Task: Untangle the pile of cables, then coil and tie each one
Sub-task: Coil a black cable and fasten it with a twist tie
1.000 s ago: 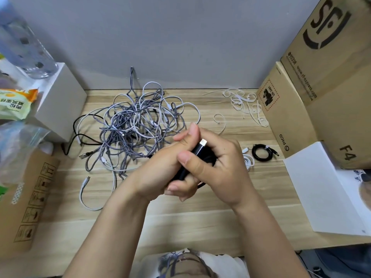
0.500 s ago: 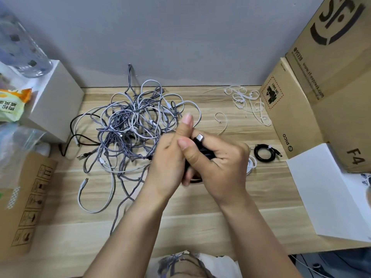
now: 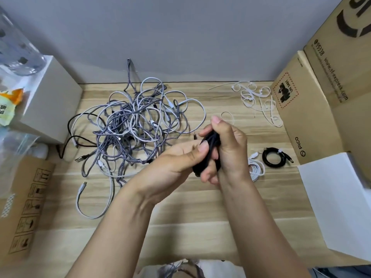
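both hands, left hand (image 3: pixel 176 165) and right hand (image 3: pixel 226 149), grip the coiled black cable (image 3: pixel 208 151) above the surface (image 3: pixel 180 207); any slackening of the fingers could let untied loops spring open.

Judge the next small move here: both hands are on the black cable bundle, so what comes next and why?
Probably fetch a white tie from the table and wrap it round the black bundle. The right hand and left hand both grip the bundle, which looks coiled, and no tie shows on it. The black coil lying to the right already wears one.
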